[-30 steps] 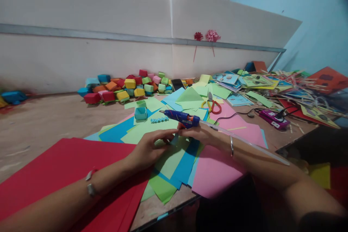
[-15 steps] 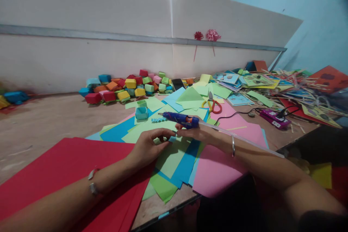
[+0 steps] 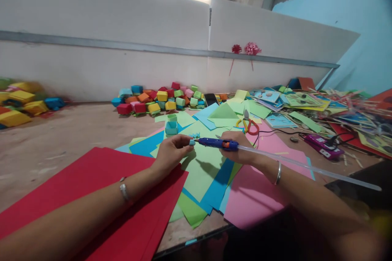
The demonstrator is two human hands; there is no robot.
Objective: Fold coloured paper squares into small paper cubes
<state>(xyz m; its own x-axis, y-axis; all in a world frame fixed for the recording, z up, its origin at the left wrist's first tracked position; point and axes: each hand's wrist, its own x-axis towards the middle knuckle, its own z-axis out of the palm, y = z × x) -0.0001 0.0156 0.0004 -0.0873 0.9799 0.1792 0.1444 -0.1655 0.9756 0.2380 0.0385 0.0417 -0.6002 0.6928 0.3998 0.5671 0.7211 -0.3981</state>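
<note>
Pinching a small blue paper piece [image 3: 192,142] in nearly closed left fingers [image 3: 183,138], holding a glue gun [image 3: 211,142] in curled right fingers [image 3: 230,155], nozzle [image 3: 197,140] near the unattached piece, with a blue box [image 3: 171,128] already formed.

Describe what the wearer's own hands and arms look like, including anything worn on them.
The left hand and right hand have no gloves, and the visible forearms have no sleeves. The left wrist wears a silver-toned bracelet with a broad, flat front; the right wears a slim, rounded silver-toned bangle.
</note>
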